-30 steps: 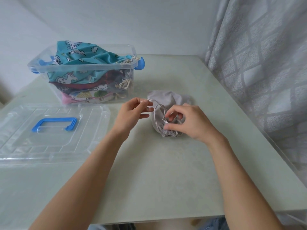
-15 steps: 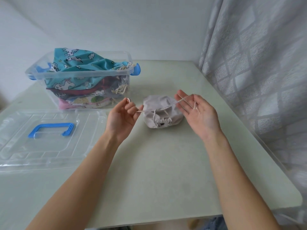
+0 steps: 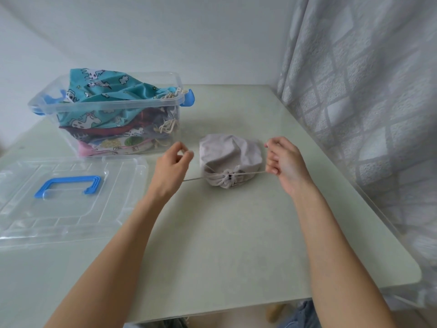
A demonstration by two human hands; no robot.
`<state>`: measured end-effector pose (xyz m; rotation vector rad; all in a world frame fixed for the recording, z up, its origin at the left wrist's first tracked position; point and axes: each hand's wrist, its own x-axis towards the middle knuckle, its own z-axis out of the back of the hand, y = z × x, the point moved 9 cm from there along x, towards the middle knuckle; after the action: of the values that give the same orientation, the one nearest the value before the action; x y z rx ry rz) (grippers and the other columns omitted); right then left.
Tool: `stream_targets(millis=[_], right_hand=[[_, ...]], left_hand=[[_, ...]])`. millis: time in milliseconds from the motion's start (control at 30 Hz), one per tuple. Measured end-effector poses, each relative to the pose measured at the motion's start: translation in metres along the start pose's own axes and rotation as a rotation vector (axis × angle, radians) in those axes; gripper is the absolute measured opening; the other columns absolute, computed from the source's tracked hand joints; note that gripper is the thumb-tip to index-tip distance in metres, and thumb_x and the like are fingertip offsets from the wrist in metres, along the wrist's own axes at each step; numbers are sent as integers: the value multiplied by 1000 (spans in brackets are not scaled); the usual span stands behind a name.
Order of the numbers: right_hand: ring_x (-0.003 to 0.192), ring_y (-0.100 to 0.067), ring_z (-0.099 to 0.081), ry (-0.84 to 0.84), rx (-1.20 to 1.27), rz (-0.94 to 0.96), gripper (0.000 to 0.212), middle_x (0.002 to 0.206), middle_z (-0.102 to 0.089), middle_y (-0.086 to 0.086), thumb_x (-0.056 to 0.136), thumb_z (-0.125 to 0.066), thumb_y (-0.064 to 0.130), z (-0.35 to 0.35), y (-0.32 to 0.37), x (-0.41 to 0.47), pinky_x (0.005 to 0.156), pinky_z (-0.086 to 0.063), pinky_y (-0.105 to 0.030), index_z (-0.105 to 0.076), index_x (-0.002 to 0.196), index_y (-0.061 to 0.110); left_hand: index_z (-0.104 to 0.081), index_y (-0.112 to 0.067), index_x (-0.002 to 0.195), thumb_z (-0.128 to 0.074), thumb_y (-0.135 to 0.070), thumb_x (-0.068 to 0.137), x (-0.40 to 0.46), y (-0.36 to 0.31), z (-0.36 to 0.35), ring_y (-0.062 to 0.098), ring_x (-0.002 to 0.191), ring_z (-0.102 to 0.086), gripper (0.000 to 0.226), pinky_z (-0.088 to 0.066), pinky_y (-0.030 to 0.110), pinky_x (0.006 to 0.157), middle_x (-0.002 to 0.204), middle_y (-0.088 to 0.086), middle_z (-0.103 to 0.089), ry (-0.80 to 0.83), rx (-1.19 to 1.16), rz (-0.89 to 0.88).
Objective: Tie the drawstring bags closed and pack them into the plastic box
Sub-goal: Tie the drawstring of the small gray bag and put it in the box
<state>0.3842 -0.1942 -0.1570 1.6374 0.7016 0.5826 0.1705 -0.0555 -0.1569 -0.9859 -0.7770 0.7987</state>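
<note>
And there's the pull: both hands have swung apart since half a second ago, and the drawstring (image 3: 250, 173) that hung slack across open palms now runs taut on either side of the grey drawstring bag (image 3: 230, 159). The left hand (image 3: 171, 165) has turned from a loose, open pose to a curled grip, thumb and forefinger pinched together with the cord leading out beneath it toward the bag's mouth. The right hand (image 3: 285, 162), fingers flat a moment back, is now folded into a closed grip around the other end of the cord, just beside the bag. The bag sits on the table (image 3: 236, 233) between the two hands, its neck bunched tight and facing the person, noticeably more cinched than before. The plastic box (image 3: 111, 107) stands to the left rear as it did, piled with patterned bags, the teal unicorn-print bag (image 3: 106, 87) on top and rising above the rim. Its clear lid (image 3: 66, 197) with the blue handle (image 3: 67, 187) lies flat on the table, near left, unmoved.
</note>
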Motion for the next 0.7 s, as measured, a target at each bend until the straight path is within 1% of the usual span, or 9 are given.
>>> stream_targets(millis=[100, 167, 233, 333, 467, 533, 600, 633, 700], right_hand=[[40, -3, -31, 141, -446, 95, 22, 43, -39, 14, 91, -52, 12, -16, 5, -6, 43, -26, -18, -55, 70, 17], [54, -4, -43, 230, -680, 212, 15, 57, -51, 13, 88, -58, 20, -27, 12, -13, 54, -36, -20, -61, 74, 19], [61, -3, -46, 299, -801, 310, 13, 63, -55, 10, 85, -64, 24, -36, 16, -20, 62, -37, -19, -61, 73, 24], [53, -2, -38, 371, -914, 350, 17, 53, -46, 8, 78, -74, 28, -41, 15, -26, 55, -32, -18, -61, 66, 28], [52, -6, -38, 315, -1025, 396, 14, 50, -47, 5, 73, -78, 22, -36, 20, -23, 52, -30, -17, -67, 66, 16], [52, -4, -41, 239, -945, 388, 12, 52, -52, 7, 75, -76, 20, -26, 24, -19, 54, -35, -17, -68, 68, 16], [58, -5, -54, 93, -848, 370, 6, 64, -62, 9, 78, -72, 17, -5, 29, -10, 64, -46, -24, -67, 74, 17], [67, -10, -60, 25, -853, 365, 4, 74, -66, 6, 79, -70, 16, 6, 32, -6, 70, -48, -27, -66, 79, 17], [78, -14, -61, -29, -920, 402, 9, 88, -66, 4, 80, -69, 18, 13, 39, -6, 76, -46, -25, -65, 88, 18]], left_hand=[[-56, -25, 82, -66, -42, 82, -10, -10, -18, 7, 48, -32, 20, -28, 20, 51, 52, -8, -37, 174, 183, -108], [-58, -29, 84, -71, -47, 75, -13, -19, -22, 8, 51, -39, 23, -29, 16, 51, 55, -9, -39, 210, 346, -204], [-62, -35, 84, -70, -50, 75, -16, -28, -23, 6, 58, -45, 20, -30, 16, 54, 64, -10, -47, 194, 529, -305], [-68, -33, 84, -68, -47, 78, -19, -36, -23, 8, 64, -45, 15, -31, 15, 53, 75, -12, -52, 142, 632, -412], [-69, -31, 82, -68, -42, 80, -20, -36, -29, 8, 69, -48, 11, -34, 18, 53, 78, -14, -53, 139, 631, -437], [-68, -32, 83, -67, -42, 81, -21, -34, -33, 8, 70, -50, 11, -38, 23, 57, 79, -14, -54, 168, 618, -429], [-67, -32, 83, -67, -42, 81, -20, -30, -31, 8, 67, -49, 10, -41, 25, 59, 77, -14, -53, 173, 602, -408], [-67, -33, 82, -68, -42, 80, -19, -28, -30, 6, 65, -48, 9, -41, 26, 59, 76, -14, -53, 173, 585, -395], [-66, -35, 80, -69, -41, 79, -19, -27, -29, 1, 62, -48, 6, -37, 24, 56, 75, -16, -53, 180, 545, -380]])
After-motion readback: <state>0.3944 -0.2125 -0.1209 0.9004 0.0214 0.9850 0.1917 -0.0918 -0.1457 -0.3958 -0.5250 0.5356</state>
